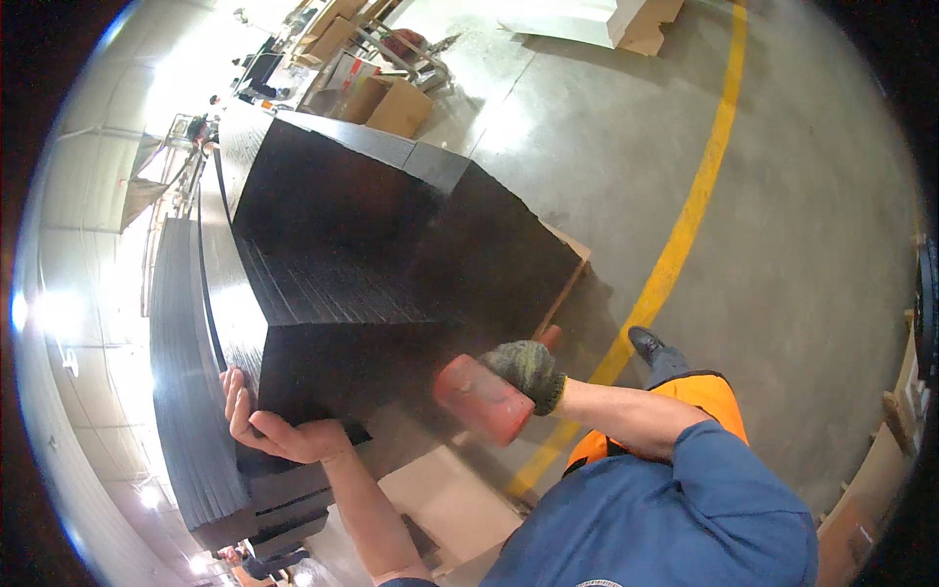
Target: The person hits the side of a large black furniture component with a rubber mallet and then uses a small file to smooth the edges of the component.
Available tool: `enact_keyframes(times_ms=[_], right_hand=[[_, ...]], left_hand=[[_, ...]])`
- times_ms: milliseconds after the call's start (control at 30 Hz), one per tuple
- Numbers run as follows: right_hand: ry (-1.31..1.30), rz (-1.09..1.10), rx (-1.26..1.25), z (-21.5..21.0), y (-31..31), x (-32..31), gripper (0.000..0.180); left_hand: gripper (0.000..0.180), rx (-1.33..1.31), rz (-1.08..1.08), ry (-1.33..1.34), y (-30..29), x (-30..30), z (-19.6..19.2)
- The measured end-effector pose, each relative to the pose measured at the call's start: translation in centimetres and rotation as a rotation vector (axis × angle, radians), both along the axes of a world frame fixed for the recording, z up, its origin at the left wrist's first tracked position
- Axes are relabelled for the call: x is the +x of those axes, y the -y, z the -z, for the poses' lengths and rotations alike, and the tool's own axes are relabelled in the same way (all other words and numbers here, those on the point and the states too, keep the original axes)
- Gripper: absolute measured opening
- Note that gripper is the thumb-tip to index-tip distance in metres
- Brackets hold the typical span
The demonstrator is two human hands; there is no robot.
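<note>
Head view, looking down over a tall stack of black sheets [362, 254] that fills the centre and left of the frame. The stack rests on a wooden pallet [572, 264], whose edge shows at the stack's right side, centre right of the frame.

Left hand [279, 426], bare, lower left of centre: palm turned up, fingers curled around the near corner edge of an upper layer of sheets, gripping it. Further black sheets [186, 391] fan out in stepped layers at the left edge of the frame, just beside this hand.

Right hand [526, 370], in a dark green knitted work glove, just below centre: closed around the handle of a red rubber mallet [484, 399]. The mallet head points lower left and lies close to the near face of the stack; whether it touches cannot be told.

A yellow floor line [685, 225] runs diagonally across the grey concrete floor [802, 196] at right. Cardboard boxes [386, 103] stand beyond the stack, at upper centre. The person's black shoe [646, 342] sits beside the line.
</note>
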State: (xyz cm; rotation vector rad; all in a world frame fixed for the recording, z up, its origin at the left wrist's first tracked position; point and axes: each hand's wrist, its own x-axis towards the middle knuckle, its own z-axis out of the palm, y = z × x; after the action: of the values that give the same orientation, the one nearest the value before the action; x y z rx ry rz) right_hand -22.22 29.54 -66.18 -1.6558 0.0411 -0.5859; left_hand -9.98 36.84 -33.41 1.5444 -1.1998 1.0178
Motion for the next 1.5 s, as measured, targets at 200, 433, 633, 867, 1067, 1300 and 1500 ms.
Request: enact_keyframes(times_ms=[200,433,633,867,1067,1300,1500], right_hand=[[-0.178,-0.005,-0.161,-9.3,2.7,-2.5,0.072],[-0.009,0.063,-0.090,-9.5,2.6,-0.6,0.029],[-0.021,0.021,0.096,2.9,2.3,1.8,0.036],[0.171,-0.126,0.068,-8.1,6.6,-3.9,0.051],[-0.002,-0.090,-0.031,-26.0,16.2,-2.0,0.029],[0.286,-0.088,-0.255,-28.2,15.8,3.4,0.022],[0.173,-0.128,-0.577,-29.5,15.6,3.1,0.028]], left_hand=[[0.036,-0.003,-0.066,0.005,-0.8,0.0,0.2],[0.034,-0.004,-0.080,0.036,-1.3,0.1,-1.6],[0.029,-0.032,-0.012,-0.038,1.6,-0.3,0.4],[0.037,-0.066,0.058,-0.138,0.9,-1.1,-0.2],[0.046,-0.077,-0.070,-0.111,0.6,-0.9,-0.5],[0.039,-0.123,-0.079,-0.134,1.2,-1.0,-0.2],[0.042,-0.075,-0.115,-0.116,0.6,-0.9,-0.3]])
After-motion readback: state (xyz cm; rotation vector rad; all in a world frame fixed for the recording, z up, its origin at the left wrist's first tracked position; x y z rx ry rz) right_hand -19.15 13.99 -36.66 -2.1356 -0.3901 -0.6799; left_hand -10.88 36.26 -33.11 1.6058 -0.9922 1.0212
